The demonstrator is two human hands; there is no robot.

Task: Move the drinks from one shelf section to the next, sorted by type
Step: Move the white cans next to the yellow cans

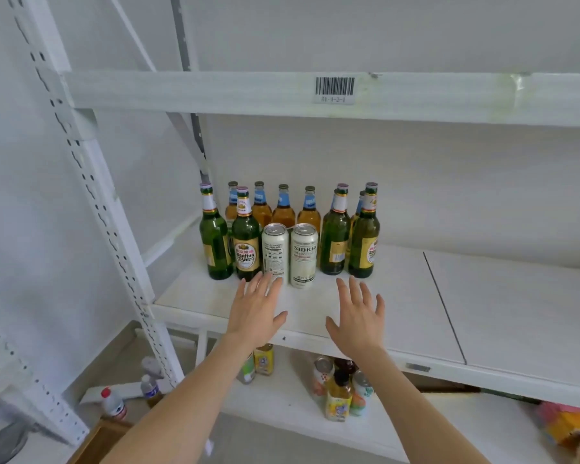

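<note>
On the white shelf (pixel 399 296) stand several green beer bottles (pixel 246 244), a back row of amber bottles with blue neck labels (pixel 283 209), and two white cans (pixel 303 254) in front. My left hand (pixel 255 311) reaches forward with straight fingers, its fingertips just before the left can (pixel 275 252). My right hand (pixel 357 316) is spread flat above the shelf, a little short of the right-hand green bottles (pixel 364 242). Neither hand holds anything.
The right part of the shelf beyond a seam (pixel 444 306) is bare board. A lower shelf holds small bottles and cans (pixel 340 391). A white perforated upright (pixel 114 236) stands at left. Water bottles (pixel 114 403) sit on the floor, and colourful packets (pixel 570 426) lie at lower right.
</note>
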